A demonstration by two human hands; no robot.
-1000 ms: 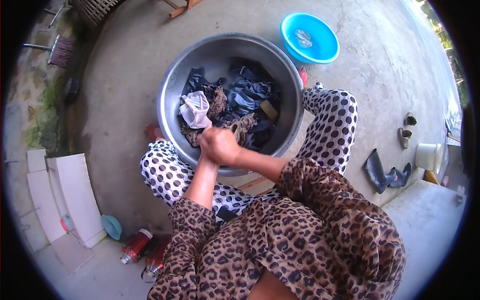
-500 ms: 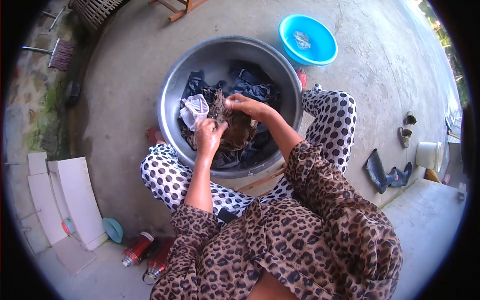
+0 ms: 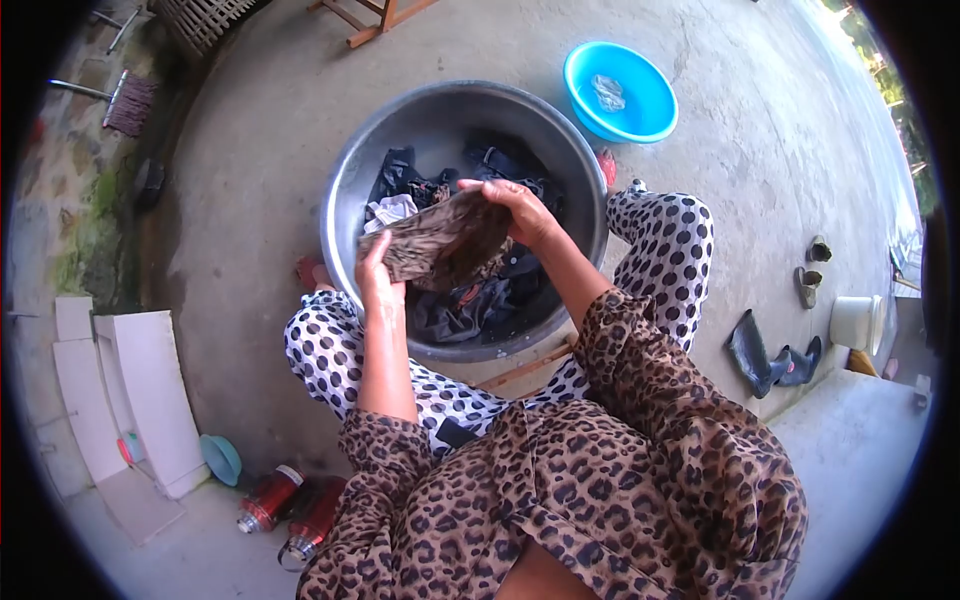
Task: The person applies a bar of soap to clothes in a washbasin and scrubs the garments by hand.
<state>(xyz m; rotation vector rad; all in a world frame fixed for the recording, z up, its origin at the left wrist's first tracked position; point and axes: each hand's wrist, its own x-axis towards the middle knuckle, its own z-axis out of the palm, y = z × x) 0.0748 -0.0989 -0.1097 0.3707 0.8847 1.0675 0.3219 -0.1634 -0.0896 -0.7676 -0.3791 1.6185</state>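
A brown patterned cloth (image 3: 445, 240) stretches above the large metal basin (image 3: 336, 180), its left edge pinched by the left hand (image 3: 380, 268), its right edge by the right hand (image 3: 515, 208). Dark clothes (image 3: 465, 308) and a white garment (image 3: 390, 211) lie inside; a blue basin (image 3: 640, 112) sits near its far right side.

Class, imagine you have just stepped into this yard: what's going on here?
A person holds up a brown patterned cloth between both bare hands, the left hand at one end and the right hand at the other. It is raised over a large metal basin between their legs. A white garment and dark clothes lie in the basin. Beyond it, a bright blue basin on the concrete floor contains something pale and crumpled.
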